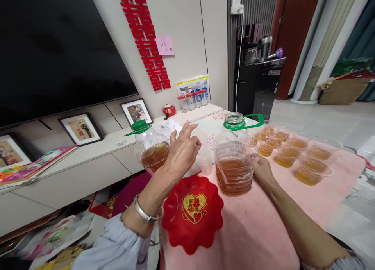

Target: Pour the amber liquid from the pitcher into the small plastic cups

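My left hand (182,151) is raised with its fingers spread, hovering over a stack of clear plastic cups (203,158) and touching nothing I can make out. A clear jug with a green cap (152,149), part full of amber liquid, stands just left of it. My right hand (262,169) rests against the right side of a second, open clear jug (234,160) with a green ring and handle, also holding amber liquid; its fingers are hidden behind the jug. In front lies a red scalloped plate (191,213) with a gold heart.
Several clear cups of amber liquid (295,154) stand on the pink tablecloth (263,231) to the right. A white low cabinet (88,160) along the wall carries framed photos, jars and magazines under a large dark screen. A black stand with kettles (258,78) is behind.
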Motion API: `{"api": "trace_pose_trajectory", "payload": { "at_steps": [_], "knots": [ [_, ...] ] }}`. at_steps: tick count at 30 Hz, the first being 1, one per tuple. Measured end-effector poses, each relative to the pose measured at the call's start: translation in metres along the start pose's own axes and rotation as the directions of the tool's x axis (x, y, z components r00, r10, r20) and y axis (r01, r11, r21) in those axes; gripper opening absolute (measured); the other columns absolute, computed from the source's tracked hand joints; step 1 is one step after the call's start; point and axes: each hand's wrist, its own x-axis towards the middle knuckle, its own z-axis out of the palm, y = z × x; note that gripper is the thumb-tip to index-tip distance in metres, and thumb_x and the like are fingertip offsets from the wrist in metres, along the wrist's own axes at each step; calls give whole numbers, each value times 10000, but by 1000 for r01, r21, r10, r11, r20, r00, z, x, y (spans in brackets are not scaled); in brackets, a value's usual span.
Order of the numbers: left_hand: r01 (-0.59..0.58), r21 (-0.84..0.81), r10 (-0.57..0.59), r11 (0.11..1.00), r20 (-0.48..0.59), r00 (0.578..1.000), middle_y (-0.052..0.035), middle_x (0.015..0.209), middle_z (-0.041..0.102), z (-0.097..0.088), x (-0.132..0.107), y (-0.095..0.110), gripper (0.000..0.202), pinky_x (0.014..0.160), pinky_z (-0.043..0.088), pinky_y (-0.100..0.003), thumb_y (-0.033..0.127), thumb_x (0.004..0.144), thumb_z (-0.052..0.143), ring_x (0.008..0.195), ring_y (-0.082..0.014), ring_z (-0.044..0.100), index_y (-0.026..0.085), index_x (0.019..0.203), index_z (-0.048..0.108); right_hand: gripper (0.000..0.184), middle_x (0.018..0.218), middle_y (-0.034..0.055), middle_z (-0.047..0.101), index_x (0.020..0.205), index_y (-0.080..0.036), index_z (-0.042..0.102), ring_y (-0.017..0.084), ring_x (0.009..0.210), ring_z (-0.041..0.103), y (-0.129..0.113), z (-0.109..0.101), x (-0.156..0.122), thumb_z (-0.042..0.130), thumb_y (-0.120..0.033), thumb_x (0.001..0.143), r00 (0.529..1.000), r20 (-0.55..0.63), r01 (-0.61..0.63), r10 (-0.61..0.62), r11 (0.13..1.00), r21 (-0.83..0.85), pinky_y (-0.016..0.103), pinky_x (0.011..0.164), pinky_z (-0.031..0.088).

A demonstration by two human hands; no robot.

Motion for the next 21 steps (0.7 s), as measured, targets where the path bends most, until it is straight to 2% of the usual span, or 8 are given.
{"api": "trace_pose_trajectory", "payload": {
  "at_steps": [3,5,7,9,11,14,16,21],
  "knots": [
    [-22,-14,21,1000,-92,996,-89,1658,412,-13,-15,-2,179,1326,188,-647,102,973,568,1639,-301,230,145,970,741,281,1085,46,699,1119,-135,699,192,938,695,2,1,1,708,-405,1043,1000,-15,10,-10,1000,-11,352,821,615],
    [-83,-25,76,996,-194,978,-80,1613,474,-15,-32,-6,167,1295,255,-664,94,946,586,1612,-312,300,159,933,740,286,1077,44,699,1120,-135,698,188,924,694,4,2,2,705,-411,1045,1000,-21,10,-10,1000,-12,350,814,615],
    [-159,-23,146,987,-280,949,-76,1563,531,-10,-52,-12,170,1247,340,-675,114,951,576,1581,-317,364,175,921,732,284,1073,44,699,1115,-136,698,186,920,694,6,3,4,705,-411,1045,1000,-29,11,-12,1000,-13,349,814,615],
    [-211,-8,199,977,-309,930,-88,1531,560,2,-74,-19,193,1196,408,-684,146,981,534,1549,-320,419,180,924,715,282,1071,44,699,1112,-136,698,185,921,694,7,3,6,706,-409,1044,999,-35,17,-18,1000,-13,350,815,614],
    [-224,-4,214,975,-271,938,-98,1512,574,19,-93,-25,222,1156,446,-706,156,990,497,1521,-335,456,183,920,705,281,1065,42,699,1107,-136,698,185,917,694,8,2,7,707,-409,1044,999,-37,23,-24,1000,-15,349,814,614],
    [-171,-26,164,985,-172,971,-101,1507,582,47,-114,-33,236,1151,445,-731,170,993,485,1503,-352,476,186,929,712,276,1059,39,696,1097,-135,696,186,917,692,8,2,7,708,-406,1044,999,-43,21,-22,999,-27,349,815,615],
    [-125,-36,119,991,-127,985,-100,1516,578,63,-122,-38,259,1174,438,-712,204,1017,470,1519,-344,459,187,961,722,271,1052,37,695,1085,-136,697,184,911,691,8,2,7,708,-404,1044,999,-46,15,-16,999,-29,342,807,615],
    [-23,-57,22,998,-12,1000,-81,1582,522,83,-132,-43,321,1246,380,-665,253,1054,440,1575,-316,379,195,963,742,287,1052,36,695,1099,-135,695,180,893,692,9,3,6,705,-417,1045,998,-58,18,-19,1000,-15,333,788,616]
  ]
}}
